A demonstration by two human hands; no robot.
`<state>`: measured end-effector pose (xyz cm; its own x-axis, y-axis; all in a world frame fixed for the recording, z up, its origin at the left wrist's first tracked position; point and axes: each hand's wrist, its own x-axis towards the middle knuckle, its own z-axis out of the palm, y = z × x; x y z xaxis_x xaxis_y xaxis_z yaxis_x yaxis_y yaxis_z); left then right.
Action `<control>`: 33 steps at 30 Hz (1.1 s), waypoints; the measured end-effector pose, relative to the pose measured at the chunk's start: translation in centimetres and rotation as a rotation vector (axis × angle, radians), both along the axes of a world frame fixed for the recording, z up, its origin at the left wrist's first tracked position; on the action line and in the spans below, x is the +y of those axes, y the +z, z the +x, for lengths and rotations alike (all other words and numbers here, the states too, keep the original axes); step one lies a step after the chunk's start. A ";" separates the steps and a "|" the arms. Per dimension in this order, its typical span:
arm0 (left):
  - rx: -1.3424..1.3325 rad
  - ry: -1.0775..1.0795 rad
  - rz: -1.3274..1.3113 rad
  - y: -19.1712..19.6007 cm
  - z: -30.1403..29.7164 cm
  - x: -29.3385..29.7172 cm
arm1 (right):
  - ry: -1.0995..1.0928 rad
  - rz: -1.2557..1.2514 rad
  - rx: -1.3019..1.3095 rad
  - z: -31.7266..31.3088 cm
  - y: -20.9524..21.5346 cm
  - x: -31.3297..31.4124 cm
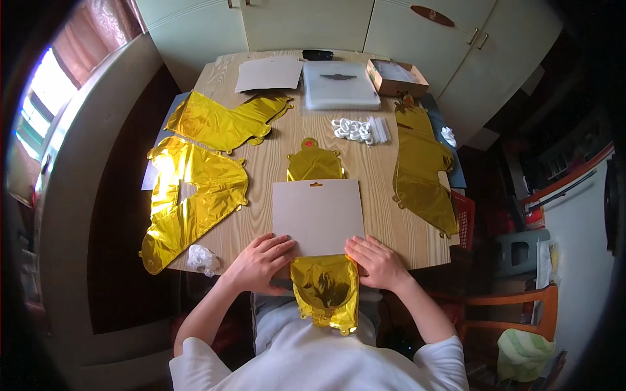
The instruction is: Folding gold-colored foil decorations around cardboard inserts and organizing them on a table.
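Observation:
A grey cardboard sheet (317, 215) lies flat on the wooden table (381, 189), over a long gold foil balloon (326, 290). The balloon's far end pokes out above the sheet and its near end hangs over the table's front edge toward my lap. My left hand (261, 260) rests on the sheet's near left corner, fingers spread. My right hand (375, 259) presses the sheet's near right corner. Both hands hold the card down where the foil comes out.
Flat gold foil balloons lie at the left (189, 202), far left (222, 120) and right (424, 169). White ribbon pieces (355, 129), a clear plastic packet (339, 85), another grey card (268, 73) and an open box (396, 77) sit farther back. A crumpled white bit (202, 259) lies near my left hand.

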<state>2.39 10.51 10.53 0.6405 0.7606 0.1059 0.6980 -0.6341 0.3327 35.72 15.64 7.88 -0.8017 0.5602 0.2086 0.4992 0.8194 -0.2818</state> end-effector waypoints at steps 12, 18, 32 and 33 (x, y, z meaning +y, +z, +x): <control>0.057 0.082 0.094 -1.5 1.2 -0.5 | -0.081 0.070 0.161 -1.0 -1.0 0.3; -0.069 0.156 0.178 -3.6 1.2 -0.1 | -0.149 0.033 0.238 -1.5 -1.3 0.8; -0.329 0.479 0.150 -3.9 3.4 0.6 | -0.485 -0.039 0.255 -3.4 -1.6 1.0; -0.329 0.495 0.150 -3.9 3.6 0.6 | -0.487 -0.041 0.253 -3.5 -1.6 1.0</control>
